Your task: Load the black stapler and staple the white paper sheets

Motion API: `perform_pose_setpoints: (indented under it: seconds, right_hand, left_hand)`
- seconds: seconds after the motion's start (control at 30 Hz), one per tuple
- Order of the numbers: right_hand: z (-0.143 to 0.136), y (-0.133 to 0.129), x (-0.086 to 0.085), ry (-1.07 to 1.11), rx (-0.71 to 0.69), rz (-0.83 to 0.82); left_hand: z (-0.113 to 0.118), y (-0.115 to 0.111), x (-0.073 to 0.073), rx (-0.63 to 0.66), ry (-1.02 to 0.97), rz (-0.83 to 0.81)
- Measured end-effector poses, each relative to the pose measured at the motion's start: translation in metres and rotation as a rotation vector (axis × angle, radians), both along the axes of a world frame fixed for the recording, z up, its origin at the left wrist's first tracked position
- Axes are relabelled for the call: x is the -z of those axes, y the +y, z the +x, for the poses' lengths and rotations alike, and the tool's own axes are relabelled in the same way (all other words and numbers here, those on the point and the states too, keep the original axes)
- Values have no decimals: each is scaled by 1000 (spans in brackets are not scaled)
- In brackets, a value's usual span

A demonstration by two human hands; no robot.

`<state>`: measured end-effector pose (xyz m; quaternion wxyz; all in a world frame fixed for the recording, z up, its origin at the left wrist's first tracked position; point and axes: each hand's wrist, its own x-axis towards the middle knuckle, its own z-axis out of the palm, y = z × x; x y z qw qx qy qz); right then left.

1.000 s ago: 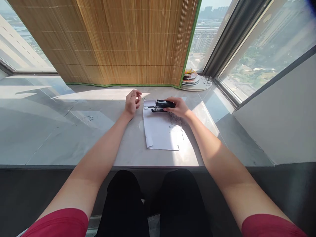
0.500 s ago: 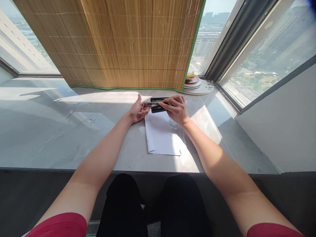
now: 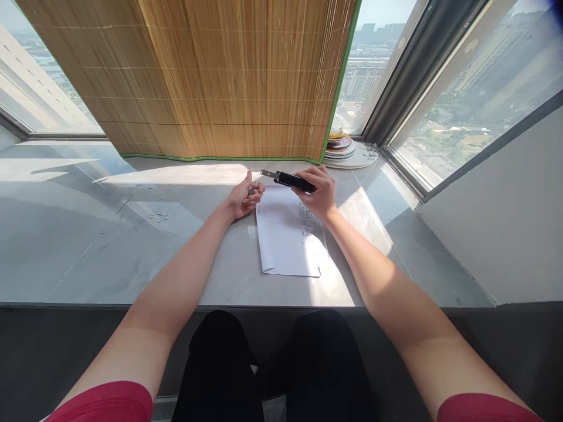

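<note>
My right hand grips a black stapler above the top edge of the paper, its silver metal end pointing left. Close to that end, my left hand has its thumb raised and its fingers curled around a small grey piece, which looks like a strip of staples; most of it is hidden by the fingers. Beneath the hands lies a stack of white paper with dark print or writing along its right side.
The grey tiled ledge has small bits, apparently loose staples, scattered at left. A bamboo blind with green edging hangs at the back. Stacked plates stand in the rear right corner by the windows.
The stapler, whose two halves were spread apart, is now folded together and tilted in my right hand. Its metal end has come away from my left hand, where a grey piece now shows.
</note>
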<state>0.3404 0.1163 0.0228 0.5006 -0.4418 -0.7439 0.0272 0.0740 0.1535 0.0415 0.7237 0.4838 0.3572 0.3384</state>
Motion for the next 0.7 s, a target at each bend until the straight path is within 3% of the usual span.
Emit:
perform_pose_setpoints:
  seconds: [0.13, 0.27, 0.37, 0.53, 0.7]
  right_hand:
    - [11, -4, -7, 240, -302, -375]
    - [14, -6, -12, 245, -512, -583]
    - [10, -6, -11, 185, -555, -622]
    - [7, -2, -6, 82, -566, -598]
    - [4, -3, -8, 145, -519, -530]
  left_hand:
    - [0, -1, -3, -144, -23, 92]
    - [0, 1, -3, -221, -40, 144]
    - [0, 2, -2, -214, -66, 142]
    - [2, -4, -4, -86, -124, 109]
    - [12, -8, 1, -74, -141, 199]
